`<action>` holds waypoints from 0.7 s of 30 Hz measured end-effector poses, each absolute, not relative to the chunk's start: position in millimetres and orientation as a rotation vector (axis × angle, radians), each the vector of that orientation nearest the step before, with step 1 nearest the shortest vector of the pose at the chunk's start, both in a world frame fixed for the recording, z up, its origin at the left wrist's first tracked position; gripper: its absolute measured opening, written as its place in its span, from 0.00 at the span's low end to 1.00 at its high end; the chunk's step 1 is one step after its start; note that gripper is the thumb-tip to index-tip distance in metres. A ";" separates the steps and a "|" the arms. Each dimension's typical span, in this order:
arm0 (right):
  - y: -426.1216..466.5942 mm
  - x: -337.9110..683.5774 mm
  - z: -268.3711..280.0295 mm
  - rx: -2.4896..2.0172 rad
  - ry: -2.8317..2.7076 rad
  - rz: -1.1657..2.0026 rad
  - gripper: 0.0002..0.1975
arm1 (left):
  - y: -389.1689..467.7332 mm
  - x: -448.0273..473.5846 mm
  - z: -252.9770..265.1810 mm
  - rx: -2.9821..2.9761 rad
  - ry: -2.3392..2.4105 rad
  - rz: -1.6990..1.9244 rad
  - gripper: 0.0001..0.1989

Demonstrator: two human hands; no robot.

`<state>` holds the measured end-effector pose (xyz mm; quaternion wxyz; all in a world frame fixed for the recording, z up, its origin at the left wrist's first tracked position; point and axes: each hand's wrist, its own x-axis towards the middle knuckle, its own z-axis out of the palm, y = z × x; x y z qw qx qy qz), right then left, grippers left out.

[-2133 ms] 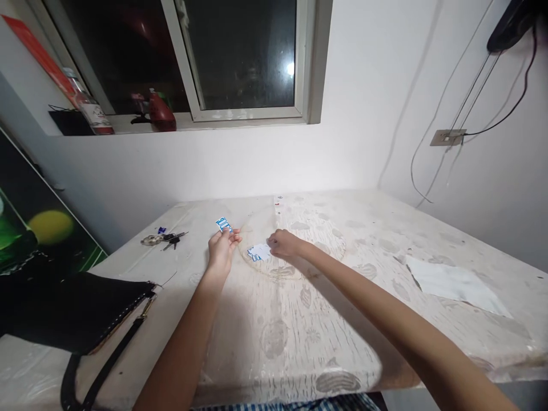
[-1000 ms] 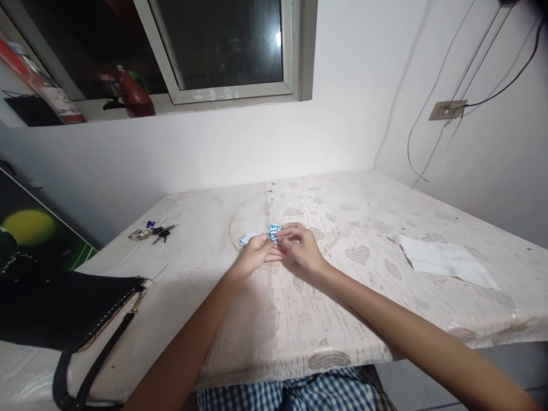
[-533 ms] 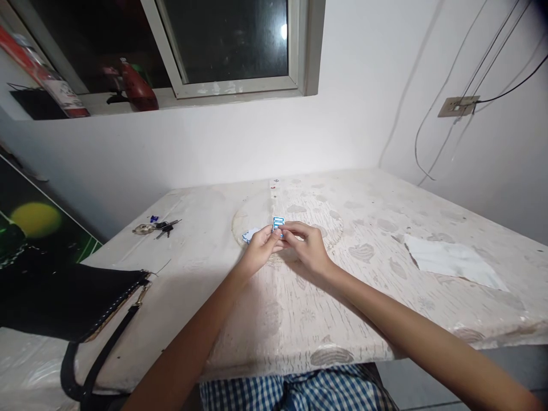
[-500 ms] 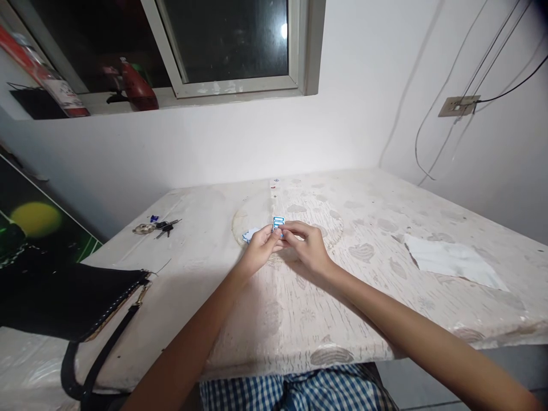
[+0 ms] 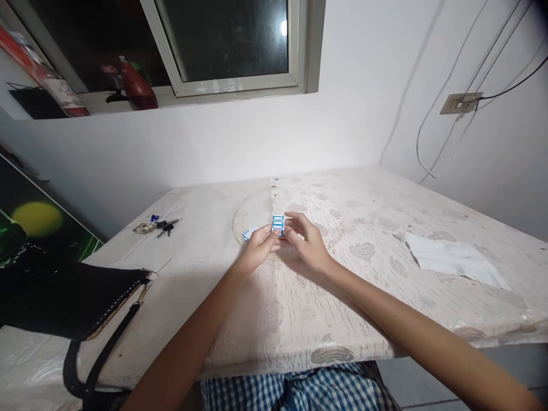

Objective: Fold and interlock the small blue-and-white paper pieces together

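Note:
Near the middle of the table, my left hand [image 5: 257, 246] is closed on a small blue-and-white card [image 5: 278, 221] with blue-edged white bars, its thumb over the lower part. The card stands up from the fingers, facing me. My right hand [image 5: 309, 242] is close beside its right edge, with index finger and thumb spread apart; whether the thumb brushes the card I cannot tell. Behind my left hand, several blue-and-white paper pieces [image 5: 248, 233] lie on the table, partly hidden by the fingers.
A patterned plastic cover spans the table [image 5: 265, 319]. Left of my hands lie keys [image 5: 166, 227] and a black bag [image 5: 72, 297] with a strap. A white cloth or paper [image 5: 454, 260] lies to the right. Behind are the wall and a window [image 5: 226, 40].
My right index finger has lifted off the card and spread away from the thumb. More of the card's printed face now shows. The left hand keeps its hold.

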<state>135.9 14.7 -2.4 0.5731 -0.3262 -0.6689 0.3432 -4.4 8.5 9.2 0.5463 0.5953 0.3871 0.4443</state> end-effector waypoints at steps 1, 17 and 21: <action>17.5 136.4 -2.0 -0.774 -1.521 0.847 0.18 | 9.2 -4.4 8.3 1.425 0.910 1.025 0.21; 30.4 147.0 10.9 -0.833 -1.279 1.212 0.11 | 6.2 -0.7 1.6 1.530 0.780 0.907 0.22; 28.0 144.4 8.6 -0.818 -1.257 1.204 0.12 | 9.0 0.7 -2.3 1.544 0.739 0.937 0.21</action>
